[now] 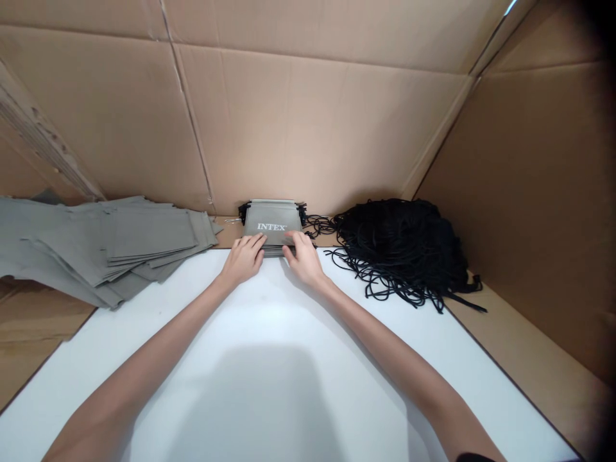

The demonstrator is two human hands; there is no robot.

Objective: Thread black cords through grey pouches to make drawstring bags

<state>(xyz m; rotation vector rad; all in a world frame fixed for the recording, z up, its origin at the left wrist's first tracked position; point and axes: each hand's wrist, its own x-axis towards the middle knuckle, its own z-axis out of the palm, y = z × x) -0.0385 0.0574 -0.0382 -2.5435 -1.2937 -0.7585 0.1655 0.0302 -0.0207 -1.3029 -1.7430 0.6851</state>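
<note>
Left hand: the left hand (pixel 244 258) lies flat, palm down, just left of the middle of the frame. Its fingers are spread a little and rest on the near edge of the gray bag stack. It grips nothing.
Right hand: the right hand (pixel 302 254) lies flat too, just right of the middle. Its fingers touch the near edge of the same stack. It is not closed around anything.
Gray bag stack: the gray bag stack (pixel 272 224) sits in the middle of the frame, against the cardboard wall. The top bag says INTEX in white letters. Black strings stick out at its two far corners.
Black cords: a big pile of black cords (pixel 402 247) lies right of the stack, close to it.
Flat gray bags: a loose heap of flat gray bags (pixel 110 244) lies at the left of the frame.
White table: the white table (pixel 269 359) fills the lower part, under both arms.
Cardboard wall: the cardboard wall (pixel 308 115) stands across the top and down the right side.
</note>
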